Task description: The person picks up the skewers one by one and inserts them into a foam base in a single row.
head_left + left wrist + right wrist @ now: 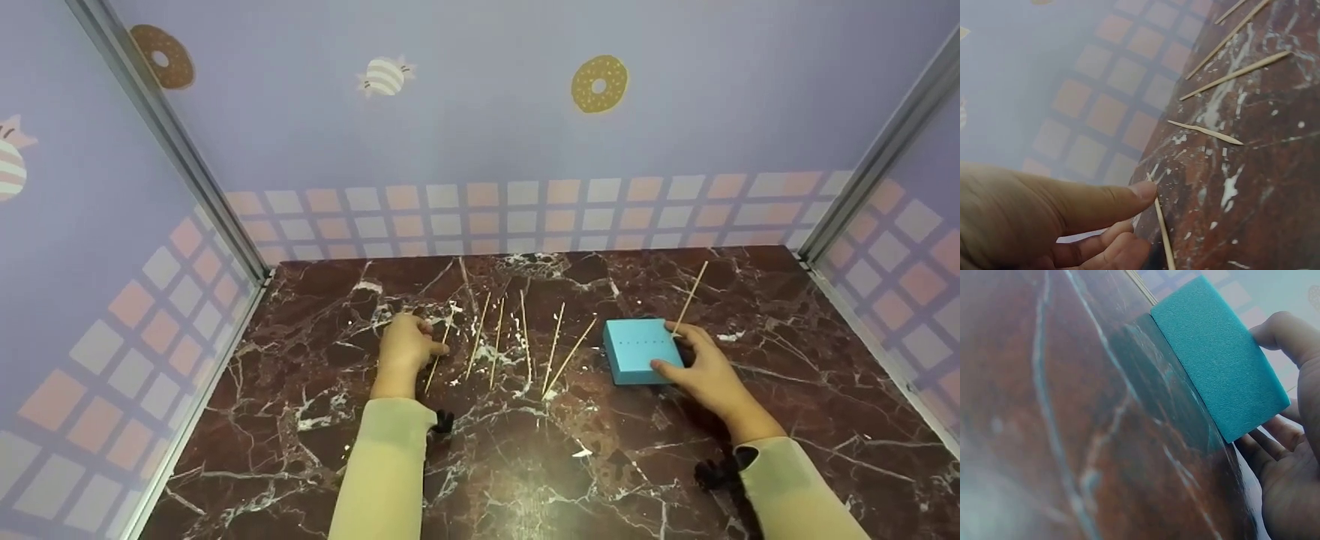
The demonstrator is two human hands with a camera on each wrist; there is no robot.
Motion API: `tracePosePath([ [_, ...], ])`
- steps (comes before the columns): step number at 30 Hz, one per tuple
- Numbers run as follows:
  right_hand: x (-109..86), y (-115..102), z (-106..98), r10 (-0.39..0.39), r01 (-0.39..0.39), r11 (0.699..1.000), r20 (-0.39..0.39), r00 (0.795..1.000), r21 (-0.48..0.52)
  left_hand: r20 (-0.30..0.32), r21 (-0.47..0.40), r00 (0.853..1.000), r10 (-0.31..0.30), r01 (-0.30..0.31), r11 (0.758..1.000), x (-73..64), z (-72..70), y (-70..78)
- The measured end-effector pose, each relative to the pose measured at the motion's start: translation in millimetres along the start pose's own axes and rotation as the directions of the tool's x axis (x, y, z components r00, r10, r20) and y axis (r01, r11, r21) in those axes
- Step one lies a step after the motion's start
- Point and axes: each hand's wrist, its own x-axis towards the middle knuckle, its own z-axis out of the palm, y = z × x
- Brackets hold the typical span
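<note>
My left hand (pixel 405 349) is low over the tabletop on the left, its fingers loosely curled and apart from the thumb. The left thumb crosses over a thin wooden stick (pixel 1165 236), the leftmost of several; whether it presses on it is hard to tell. Other thin sticks (pixel 524 330) lie spread to the right. My right hand (pixel 705 375) grips a light blue block (pixel 637 360) by its right side, thumb at the front and fingers behind. Small dark dots run in a row across the block's top. One stick (pixel 691 296) rises at the row's right end; its lower end is by the fingers.
The dark red marbled tabletop (pixel 525 465) has white veins and patches. Behind it stands a lilac wall (pixel 495 135) with pink and white squares, with more panels at both sides. Metal frame posts (pixel 870 142) mark the corners.
</note>
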Motion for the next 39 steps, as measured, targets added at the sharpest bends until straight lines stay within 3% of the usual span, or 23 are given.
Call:
tracePosePath([
  [3,1.9,0,0,-0.003,0.003,1.0,-0.002,1.0,-0.004,-0.021,0.068,1.0,0.011,-0.01,0.998,14.3,9.0,-12.6],
  [4,2.4,0,1,-0.003,0.003,1.0,-0.003,1.0,-0.005,-0.014,0.091,1.0,-0.017,0.018,0.996,9.7,6.8,-5.3],
  [5,2.8,0,1,-0.002,0.002,1.0,-0.003,1.0,-0.006,-0.013,0.1,1.0,-0.021,0.023,0.995,11.9,8.0,-6.9],
  [13,3.3,-3,0,0.008,-0.008,1.0,0.011,1.0,0.003,-0.065,0.206,0.998,0.017,-0.003,0.979,20.4,12.7,-10.6],
  [15,3.1,-4,0,0.009,-0.009,1.0,0.013,1.0,0.002,-0.053,0.22,0.998,0.029,-0.017,0.975,18.5,11.1,-9.9],
  [20,2.0,-5,0,0.014,-0.014,1.0,0.012,1.0,-0.008,-0.033,0.239,0.999,0.027,-0.019,0.971,34.3,20.3,-25.0],
  [22,1.6,-5,0,0.013,-0.012,1.0,0.011,1.0,-0.008,-0.017,0.233,1.0,0.001,0.003,0.972,39.6,23.6,-28.0],
  [26,1.2,-5,0,0.005,-0.005,1.0,0.007,1.0,0.001,0.018,0.194,1.0,-0.006,0.002,0.981,21.8,14.5,-14.8],
  [30,0.7,-4,0,0.005,-0.005,1.0,-0.001,1.0,0.004,0.012,0.17,1.0,0.009,-0.011,0.985,15.0,11.2,-9.1],
  [36,-0.1,-2,0,0.015,-0.015,1.0,0.007,1.0,-0.001,0.005,0.098,1.0,0.027,-0.028,0.995,-18.7,-3.1,19.1],
  [39,-0.4,-1,0,0.019,-0.019,1.0,0.008,1.0,-0.006,-0.005,0.079,1.0,0.031,-0.03,0.996,-26.2,-3.0,24.7],
])
